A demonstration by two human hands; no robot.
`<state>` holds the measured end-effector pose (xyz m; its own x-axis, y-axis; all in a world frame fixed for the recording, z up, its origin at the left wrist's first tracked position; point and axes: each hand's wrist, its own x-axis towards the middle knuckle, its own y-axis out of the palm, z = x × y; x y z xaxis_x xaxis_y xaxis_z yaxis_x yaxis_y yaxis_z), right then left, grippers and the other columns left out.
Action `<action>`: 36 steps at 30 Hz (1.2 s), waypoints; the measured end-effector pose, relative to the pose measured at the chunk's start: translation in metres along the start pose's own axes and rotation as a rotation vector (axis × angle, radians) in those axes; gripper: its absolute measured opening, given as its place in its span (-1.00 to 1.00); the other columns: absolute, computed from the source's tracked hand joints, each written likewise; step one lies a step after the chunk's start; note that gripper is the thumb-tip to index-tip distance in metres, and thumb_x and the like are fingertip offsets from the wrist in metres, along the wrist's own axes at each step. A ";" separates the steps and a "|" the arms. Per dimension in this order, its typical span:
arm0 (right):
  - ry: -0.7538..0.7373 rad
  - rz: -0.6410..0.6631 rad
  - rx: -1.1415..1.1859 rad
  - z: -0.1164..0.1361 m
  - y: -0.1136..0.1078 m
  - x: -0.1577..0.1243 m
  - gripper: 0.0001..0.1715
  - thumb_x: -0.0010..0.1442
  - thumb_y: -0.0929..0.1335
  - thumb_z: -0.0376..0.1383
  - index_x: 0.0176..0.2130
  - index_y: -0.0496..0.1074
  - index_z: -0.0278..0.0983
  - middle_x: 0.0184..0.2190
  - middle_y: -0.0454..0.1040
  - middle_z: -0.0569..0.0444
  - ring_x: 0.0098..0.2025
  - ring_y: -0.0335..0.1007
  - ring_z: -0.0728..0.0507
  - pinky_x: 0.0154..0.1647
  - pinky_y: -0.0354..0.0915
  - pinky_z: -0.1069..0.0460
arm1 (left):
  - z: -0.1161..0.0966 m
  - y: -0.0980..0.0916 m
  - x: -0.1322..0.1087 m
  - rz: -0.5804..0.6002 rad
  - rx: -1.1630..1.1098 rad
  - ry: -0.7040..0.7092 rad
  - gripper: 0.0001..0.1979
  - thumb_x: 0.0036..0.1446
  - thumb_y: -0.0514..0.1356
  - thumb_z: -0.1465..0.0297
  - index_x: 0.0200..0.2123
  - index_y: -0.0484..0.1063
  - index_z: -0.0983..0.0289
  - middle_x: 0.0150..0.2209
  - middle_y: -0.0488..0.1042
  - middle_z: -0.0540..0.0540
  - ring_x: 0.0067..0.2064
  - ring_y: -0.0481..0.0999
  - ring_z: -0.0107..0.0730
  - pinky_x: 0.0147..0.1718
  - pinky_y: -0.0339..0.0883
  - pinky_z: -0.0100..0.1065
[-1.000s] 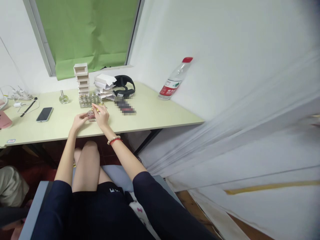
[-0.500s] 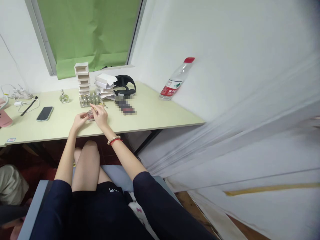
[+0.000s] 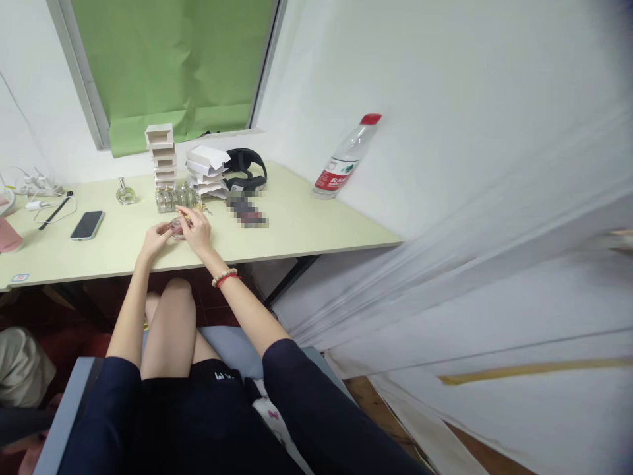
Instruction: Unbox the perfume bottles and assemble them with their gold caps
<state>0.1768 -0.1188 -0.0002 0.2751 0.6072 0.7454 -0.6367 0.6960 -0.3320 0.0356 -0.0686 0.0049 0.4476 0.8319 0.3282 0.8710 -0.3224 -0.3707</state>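
Observation:
My left hand (image 3: 157, 239) is closed around the side of a small pinkish glass perfume bottle (image 3: 177, 228) resting low over the desk. Over the bottle's top, the fingers of my right hand (image 3: 198, 231) are pinched together. Whatever lies between those fingertips is too small to make out. Just behind my hands stands a row of several clear glass perfume bottles (image 3: 171, 198). Small gold-coloured pieces (image 3: 204, 208) lie beside that row, partly hidden by my right hand. Another perfume bottle (image 3: 125, 193), with greenish liquid, stands apart to the left.
Behind the bottle row are a stack of open white boxes (image 3: 161, 158) and a pile of folded white cartons (image 3: 206, 168). A black headset (image 3: 247, 173) and a red-capped water bottle (image 3: 341, 168) stand rightward. A phone (image 3: 88, 225) and charger cables (image 3: 54, 208) lie left on the desk (image 3: 277, 234).
The whole view has shifted very slightly. Both hands stay at the pinkish perfume bottle, with the right fingertips moving only a little at its top.

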 end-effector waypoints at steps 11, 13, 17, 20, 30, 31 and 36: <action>0.010 0.019 0.012 0.004 0.000 0.000 -0.63 0.37 0.15 -0.18 -0.05 0.45 -0.18 -0.05 0.53 0.04 0.00 0.40 -0.12 0.13 0.24 -0.02 | -0.001 0.000 0.000 -0.019 -0.015 -0.001 -0.69 -0.03 0.20 0.31 -0.23 0.53 0.35 -0.19 0.61 0.21 -0.15 0.56 -0.19 -0.07 0.37 -0.24; -0.005 0.016 0.021 0.003 0.001 0.000 -0.63 0.37 0.13 -0.19 -0.06 0.44 -0.18 -0.07 0.54 0.04 -0.02 0.40 -0.13 0.11 0.25 -0.03 | -0.001 0.000 0.000 -0.021 -0.008 -0.001 -0.70 -0.03 0.20 0.30 -0.24 0.53 0.35 -0.20 0.61 0.20 -0.15 0.56 -0.19 -0.07 0.37 -0.25; -0.049 -0.023 0.070 0.001 0.003 0.000 -0.66 0.36 0.13 -0.19 -0.11 0.42 -0.19 -0.11 0.54 0.02 -0.05 0.41 -0.14 0.07 0.26 -0.05 | -0.002 -0.001 0.000 -0.016 0.012 0.000 -0.69 -0.03 0.20 0.30 -0.23 0.53 0.36 -0.20 0.61 0.21 -0.13 0.56 -0.18 -0.07 0.37 -0.24; -0.057 -0.028 0.096 -0.001 0.004 0.000 -0.69 0.35 0.14 -0.20 -0.12 0.40 -0.20 -0.12 0.54 0.00 -0.06 0.41 -0.16 0.06 0.26 -0.07 | -0.003 -0.001 0.000 -0.019 0.016 -0.006 -0.70 -0.03 0.19 0.32 -0.23 0.53 0.35 -0.20 0.61 0.19 -0.14 0.56 -0.18 -0.06 0.37 -0.24; -0.064 -0.024 0.114 0.000 0.005 0.000 -0.75 0.30 0.18 -0.25 -0.10 0.37 -0.21 -0.11 0.52 -0.03 -0.04 0.41 -0.17 0.06 0.26 -0.09 | -0.002 -0.001 0.000 -0.010 -0.004 -0.006 -0.71 -0.03 0.20 0.31 -0.24 0.53 0.35 -0.22 0.61 0.19 -0.17 0.56 -0.21 -0.10 0.38 -0.26; -0.061 -0.024 0.107 0.000 0.005 0.000 -0.76 0.28 0.20 -0.25 -0.10 0.36 -0.22 -0.11 0.52 -0.03 -0.05 0.40 -0.17 0.06 0.27 -0.10 | -0.001 -0.001 0.000 -0.009 -0.006 -0.005 -0.71 -0.02 0.21 0.31 -0.24 0.53 0.35 -0.22 0.61 0.19 -0.17 0.56 -0.21 -0.09 0.38 -0.26; -0.057 -0.024 0.086 0.001 0.005 -0.001 -0.79 0.25 0.22 -0.28 -0.12 0.36 -0.22 -0.14 0.51 -0.04 -0.08 0.41 -0.19 0.04 0.28 -0.11 | -0.001 -0.001 0.001 -0.013 -0.018 0.003 -0.71 -0.03 0.21 0.34 -0.23 0.53 0.35 -0.21 0.62 0.19 -0.14 0.57 -0.20 -0.06 0.38 -0.24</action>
<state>0.1729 -0.1163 -0.0017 0.2511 0.5666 0.7848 -0.6906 0.6730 -0.2649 0.0351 -0.0678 0.0060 0.4369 0.8346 0.3356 0.8802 -0.3199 -0.3504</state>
